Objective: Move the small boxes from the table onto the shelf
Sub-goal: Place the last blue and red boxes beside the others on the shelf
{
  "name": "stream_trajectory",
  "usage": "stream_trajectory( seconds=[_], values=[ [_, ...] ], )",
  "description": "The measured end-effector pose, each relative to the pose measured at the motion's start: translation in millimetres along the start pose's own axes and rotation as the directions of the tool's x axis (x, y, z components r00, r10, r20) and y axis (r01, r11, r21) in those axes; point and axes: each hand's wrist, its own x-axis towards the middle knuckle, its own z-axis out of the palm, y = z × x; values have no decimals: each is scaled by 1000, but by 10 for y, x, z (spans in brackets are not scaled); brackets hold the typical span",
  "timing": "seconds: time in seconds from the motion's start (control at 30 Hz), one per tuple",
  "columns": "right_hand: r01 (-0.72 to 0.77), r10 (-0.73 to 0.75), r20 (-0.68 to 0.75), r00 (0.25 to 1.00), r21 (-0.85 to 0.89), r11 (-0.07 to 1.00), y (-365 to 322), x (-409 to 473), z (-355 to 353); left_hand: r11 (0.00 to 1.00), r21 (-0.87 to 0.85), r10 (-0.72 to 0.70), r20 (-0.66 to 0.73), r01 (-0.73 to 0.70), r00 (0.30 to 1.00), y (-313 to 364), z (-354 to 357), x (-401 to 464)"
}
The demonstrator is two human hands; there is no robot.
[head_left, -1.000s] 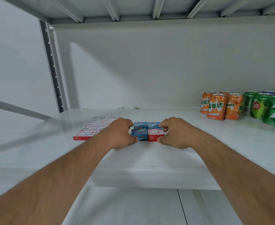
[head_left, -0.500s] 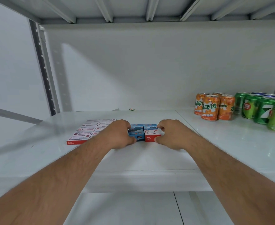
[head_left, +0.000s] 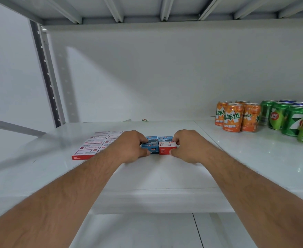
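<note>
Several small boxes stand together on the white shelf (head_left: 165, 172), pressed side by side between my hands. My left hand (head_left: 129, 146) grips the blue boxes (head_left: 151, 146) from the left, thumb at the front and fingers over the top. My right hand (head_left: 190, 146) grips the red-and-white box (head_left: 166, 146) from the right in the same way, with another blue-topped box behind it. The boxes rest on the shelf surface. Left of them lies a flat block of red-and-white boxes (head_left: 95, 147), partly hidden by my left wrist.
Orange soda cans (head_left: 236, 116) and green soda cans (head_left: 290, 119) stand at the back right of the shelf. A tiny scrap (head_left: 145, 120) lies by the back wall. A perforated upright post (head_left: 47, 76) rises at the left. Another shelf board hangs overhead.
Both hands and the small boxes between them have slid a little further back and left on the shelf, closer to the flat red-and-white block. The grip looks unchanged.
</note>
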Motion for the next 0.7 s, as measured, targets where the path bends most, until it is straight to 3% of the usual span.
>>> stream_trajectory(
  seconds=[0.43,0.7],
  values=[
    [-16,14,33,999,60,998,-20,-41,-11,1000,-5,-13,11,13,1000,11,30,30],
    [-36,21,136,990,114,993,-44,-66,-121,998,65,-12,139,3,990,129,-53,24]
  ],
)
